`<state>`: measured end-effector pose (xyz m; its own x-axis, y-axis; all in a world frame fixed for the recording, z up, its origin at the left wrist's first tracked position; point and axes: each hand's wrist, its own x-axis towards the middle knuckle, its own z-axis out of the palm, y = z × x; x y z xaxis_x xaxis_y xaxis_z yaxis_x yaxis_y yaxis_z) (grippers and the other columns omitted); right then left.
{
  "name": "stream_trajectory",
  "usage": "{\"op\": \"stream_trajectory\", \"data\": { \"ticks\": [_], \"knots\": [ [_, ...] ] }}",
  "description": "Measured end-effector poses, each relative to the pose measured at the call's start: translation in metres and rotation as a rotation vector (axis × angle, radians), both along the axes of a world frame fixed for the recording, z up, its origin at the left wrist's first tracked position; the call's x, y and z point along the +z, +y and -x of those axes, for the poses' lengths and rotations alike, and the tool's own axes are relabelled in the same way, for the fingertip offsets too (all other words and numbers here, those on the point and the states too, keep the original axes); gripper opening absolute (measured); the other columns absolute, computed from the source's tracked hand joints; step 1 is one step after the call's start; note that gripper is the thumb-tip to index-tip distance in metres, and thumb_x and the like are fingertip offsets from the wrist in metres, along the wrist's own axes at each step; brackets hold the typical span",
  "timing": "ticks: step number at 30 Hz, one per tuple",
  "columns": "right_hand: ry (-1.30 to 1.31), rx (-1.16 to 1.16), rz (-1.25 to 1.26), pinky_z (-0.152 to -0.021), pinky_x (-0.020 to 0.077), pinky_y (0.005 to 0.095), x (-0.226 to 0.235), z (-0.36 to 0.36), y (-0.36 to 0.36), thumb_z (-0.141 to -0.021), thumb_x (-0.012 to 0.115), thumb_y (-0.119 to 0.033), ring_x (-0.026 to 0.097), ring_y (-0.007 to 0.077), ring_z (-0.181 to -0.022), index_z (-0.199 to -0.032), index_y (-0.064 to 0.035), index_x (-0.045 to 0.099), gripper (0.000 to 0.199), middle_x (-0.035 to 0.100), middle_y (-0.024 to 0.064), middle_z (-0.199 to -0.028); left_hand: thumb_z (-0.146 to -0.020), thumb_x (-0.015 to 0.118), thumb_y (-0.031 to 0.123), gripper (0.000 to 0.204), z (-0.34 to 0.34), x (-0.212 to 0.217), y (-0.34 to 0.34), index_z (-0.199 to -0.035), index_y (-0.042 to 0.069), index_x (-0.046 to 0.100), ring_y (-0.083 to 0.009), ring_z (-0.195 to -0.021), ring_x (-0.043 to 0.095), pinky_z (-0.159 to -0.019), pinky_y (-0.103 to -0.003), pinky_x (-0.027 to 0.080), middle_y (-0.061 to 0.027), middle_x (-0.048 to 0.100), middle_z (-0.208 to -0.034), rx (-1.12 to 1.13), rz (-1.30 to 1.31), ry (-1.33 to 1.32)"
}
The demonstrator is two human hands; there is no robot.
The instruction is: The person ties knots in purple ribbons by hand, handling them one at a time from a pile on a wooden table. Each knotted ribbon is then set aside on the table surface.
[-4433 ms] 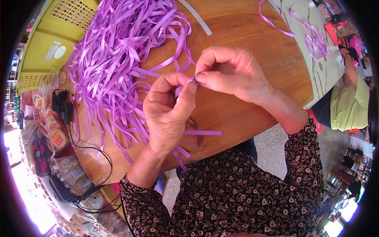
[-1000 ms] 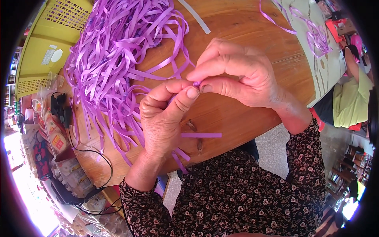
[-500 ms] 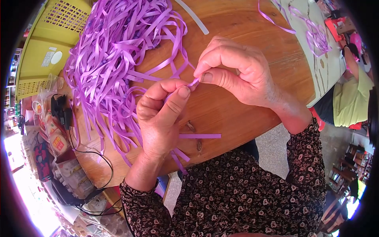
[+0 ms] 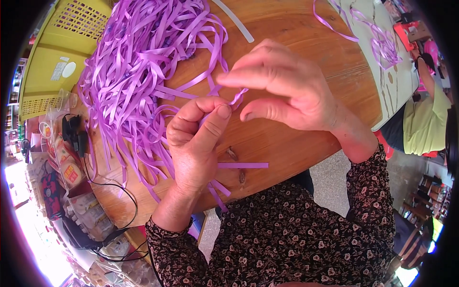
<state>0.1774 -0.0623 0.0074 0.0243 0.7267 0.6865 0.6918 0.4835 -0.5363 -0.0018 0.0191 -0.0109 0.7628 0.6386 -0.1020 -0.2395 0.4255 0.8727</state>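
The left hand [image 4: 193,141] pinches a purple ribbon [image 4: 237,97] between thumb and forefinger; its other fingers are curled toward the palm. A short twisted length of the ribbon projects from this grip toward the right. The ribbon is positioned above the near half of the wooden table [image 4: 296,28], in front of the person.

The right hand [image 4: 299,95] is spread, with the thumb apart from the fingers. The free end of the ribbon lies in the gap between them; whether it touches the right fingers cannot be told.

A large tangled pile of purple ribbons [image 4: 138,62] occupies the far left part of the table, beside a yellow basket [image 4: 79,43]. A flat strip of ribbon [image 4: 244,165] extends to the right from behind the left wrist. A pale strip [image 4: 236,21] lies to the right of the pile. At the far right, loose ribbon [image 4: 385,48] rests on a white table [image 4: 404,86]. A black cord [image 4: 117,182] crosses the wooden table's left edge.
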Motion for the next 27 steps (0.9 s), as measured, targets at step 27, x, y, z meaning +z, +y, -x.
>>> {"op": "stream_trajectory", "data": {
  "ticks": [27],
  "knots": [
    [0.279,0.128,0.400,-0.094,0.0444,0.0340,-0.015,0.012,0.003,-0.070,0.078,-0.008,0.056,0.0211,-0.110,-0.133,-0.0073,0.047,0.070,0.060,0.0075,-0.117,-0.090,0.059,0.004,0.006,0.003,0.010,0.003,-0.094,0.002,0.063,-0.0001,-0.048,0.031,-0.043,-0.019,0.022,0.0060,0.053,-0.066,0.017,0.066,-0.146]
  ]
}}
